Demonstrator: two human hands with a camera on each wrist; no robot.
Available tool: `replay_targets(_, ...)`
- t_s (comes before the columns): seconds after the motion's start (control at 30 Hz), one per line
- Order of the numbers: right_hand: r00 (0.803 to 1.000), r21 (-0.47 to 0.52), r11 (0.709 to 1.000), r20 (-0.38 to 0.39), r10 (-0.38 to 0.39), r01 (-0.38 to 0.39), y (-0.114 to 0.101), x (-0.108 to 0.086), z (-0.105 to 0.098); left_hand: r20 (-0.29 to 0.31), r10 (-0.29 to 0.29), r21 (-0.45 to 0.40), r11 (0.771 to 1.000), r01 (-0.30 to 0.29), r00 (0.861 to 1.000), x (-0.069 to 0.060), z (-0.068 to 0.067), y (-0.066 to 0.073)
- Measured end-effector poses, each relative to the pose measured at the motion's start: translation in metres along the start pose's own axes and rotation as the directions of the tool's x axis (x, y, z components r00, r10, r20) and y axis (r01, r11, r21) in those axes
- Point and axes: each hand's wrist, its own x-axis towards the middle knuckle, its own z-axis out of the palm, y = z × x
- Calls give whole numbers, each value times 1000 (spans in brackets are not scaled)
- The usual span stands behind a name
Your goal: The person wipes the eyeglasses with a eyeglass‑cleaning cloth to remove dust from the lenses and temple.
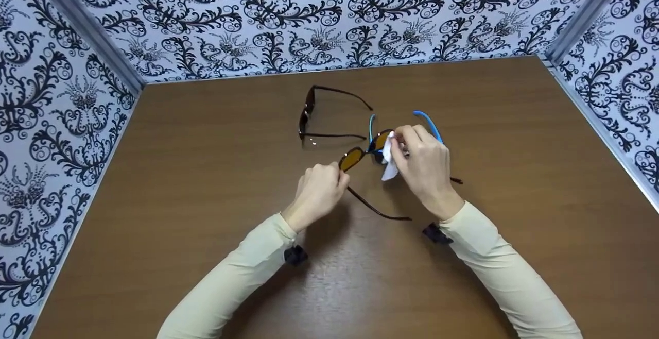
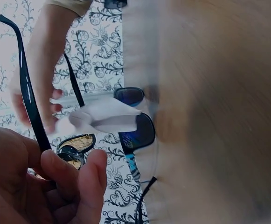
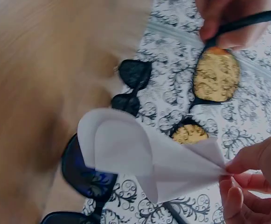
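Observation:
My left hand (image 1: 320,188) grips a pair of yellow-lensed glasses (image 1: 351,159) at one outer corner of the dark frame, raised above the table. A white cloth (image 1: 389,161) is pinched between the thumb and fingers of my right hand (image 1: 426,166), at the far lens in the head view. In the right wrist view the cloth (image 3: 121,144) hangs folded from the fingertips, partly covering that lens. Below lie sunglasses with blue temples (image 1: 428,122), mostly hidden by the right hand; their dark lenses (image 2: 142,130) show in the left wrist view.
Dark-framed sunglasses (image 1: 307,109) lie on the brown wooden table (image 1: 206,174), temples spread toward the right. Patterned black-and-white panels (image 1: 288,19) stand along the back and both sides of the table. A small black device (image 1: 295,255) is on each wrist.

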Motion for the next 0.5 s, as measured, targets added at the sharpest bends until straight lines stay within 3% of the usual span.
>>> replay_targets(0.27,1000,187,982,13,11,-13,-9,8,-18,-29,-14,33,999,15,999,4,0,-13)
replay_targets(0.5,1000,390,921,1,-23,20,-6,17,-40,-2,-78,34,996,78,997,8,-1,-28)
